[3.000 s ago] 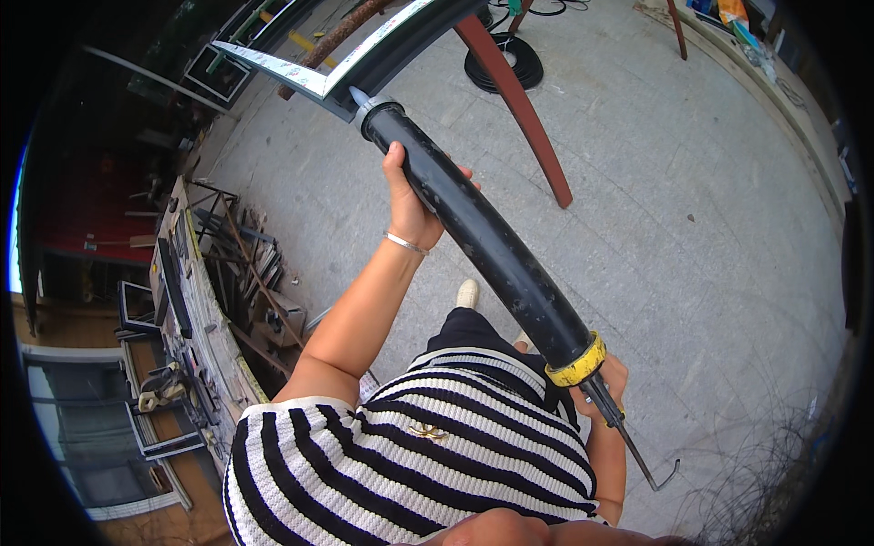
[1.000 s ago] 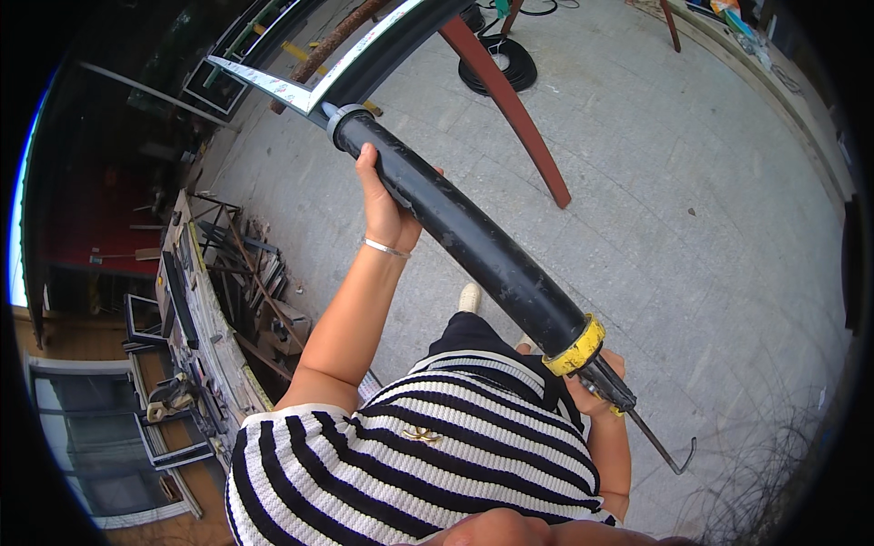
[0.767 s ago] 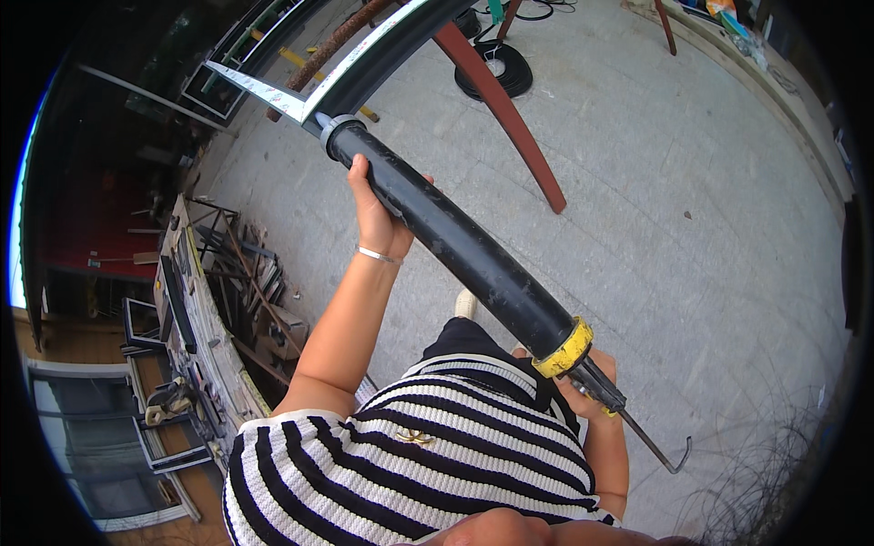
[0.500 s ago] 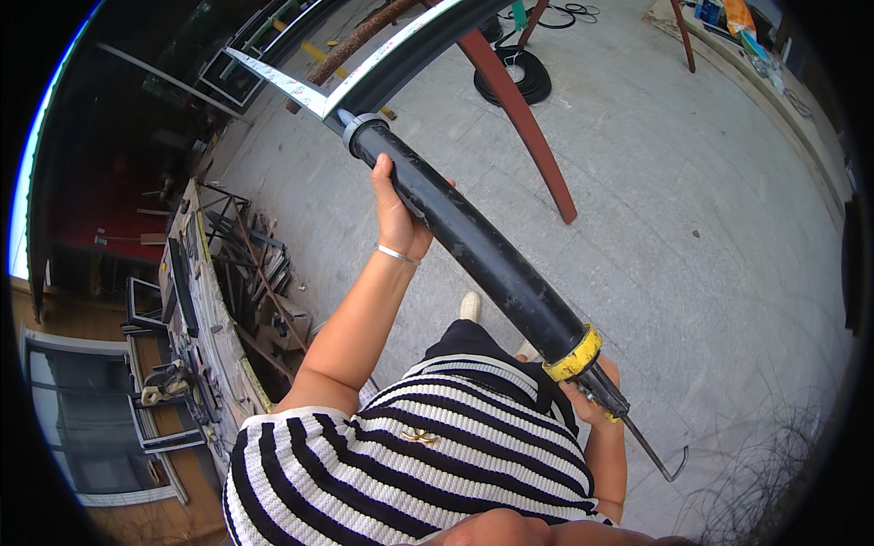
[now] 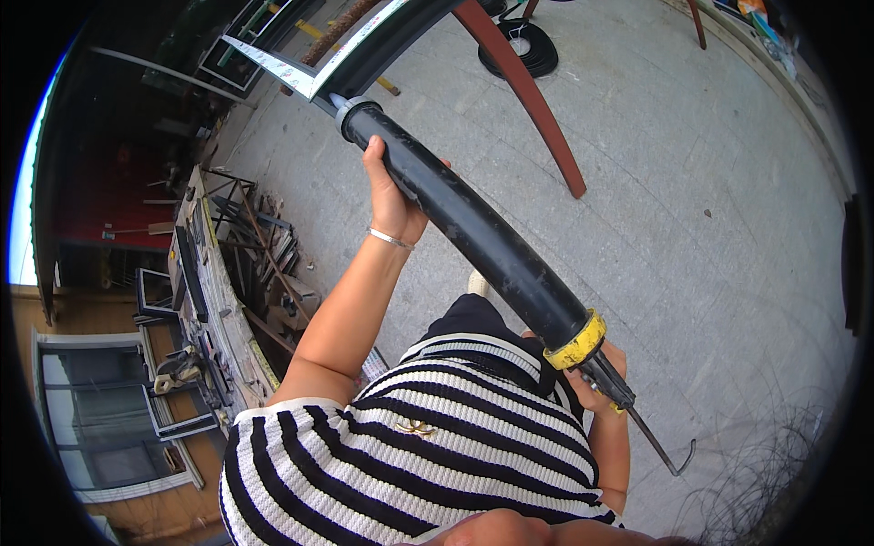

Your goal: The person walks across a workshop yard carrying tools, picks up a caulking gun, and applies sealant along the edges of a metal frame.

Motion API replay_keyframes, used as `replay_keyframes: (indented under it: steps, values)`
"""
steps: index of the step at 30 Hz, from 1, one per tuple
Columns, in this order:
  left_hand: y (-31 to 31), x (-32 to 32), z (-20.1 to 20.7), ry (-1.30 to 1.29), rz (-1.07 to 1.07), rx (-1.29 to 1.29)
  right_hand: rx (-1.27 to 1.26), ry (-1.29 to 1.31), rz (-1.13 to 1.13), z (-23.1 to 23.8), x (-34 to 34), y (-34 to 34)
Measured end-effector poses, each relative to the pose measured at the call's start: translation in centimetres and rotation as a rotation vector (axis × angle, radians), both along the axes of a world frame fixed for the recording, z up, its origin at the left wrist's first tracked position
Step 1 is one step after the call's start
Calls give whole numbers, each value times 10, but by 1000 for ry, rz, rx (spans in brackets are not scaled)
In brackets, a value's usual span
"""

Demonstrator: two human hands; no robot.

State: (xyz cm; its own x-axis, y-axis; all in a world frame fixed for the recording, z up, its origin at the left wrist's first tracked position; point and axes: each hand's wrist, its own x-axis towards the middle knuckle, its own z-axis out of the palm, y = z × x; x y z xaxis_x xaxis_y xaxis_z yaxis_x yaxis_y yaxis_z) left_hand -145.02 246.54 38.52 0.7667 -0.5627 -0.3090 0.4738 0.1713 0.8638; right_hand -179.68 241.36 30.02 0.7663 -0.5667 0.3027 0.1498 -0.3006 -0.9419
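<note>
A long black caulking gun slants across the view, its nozzle end up at the left and its yellow-collared rear end down at the right. My left hand wraps round the barrel near the front, thumb on top. At the rear, below the yellow ring, my right hand is closed round the handle, partly hidden by the gun. A hooked metal rod sticks out behind it. The pale nozzle tip is at the corner of a frame with white and black edges; whether it touches I cannot tell.
A red-brown metal leg slants down beneath the frame. Behind it a coil of black hose lies on the grey paved floor. At left stands a cluttered workbench with scrap pieces beside it, and a window beyond.
The gun's nozzle end and my left hand sit slightly higher and further left in view. The frame and floor have shifted up too. Both hands keep their hold.
</note>
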Motion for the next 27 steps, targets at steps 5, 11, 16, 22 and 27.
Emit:
replay_keyframes:
  steps: [5, 11, 16, 22, 27]
  values:
    - [-1, 0, 6, -39, 2, -4, -3, -36, 15, -5, 2, -3]
    - [-3, 2, 10, -46, -6, -4, 14, -54, 13, -9, 7, -4]
    - [-1, 0, 6, -41, -16, -47, -47, -106, 14, -3, 8, -9]
    - [-2, -5, 7, -58, -16, -90, -106, -175, 53, 1, 13, -18]
    - [-2, -9, 5, -70, 3, -51, -83, -191, 21, -4, 14, -20]
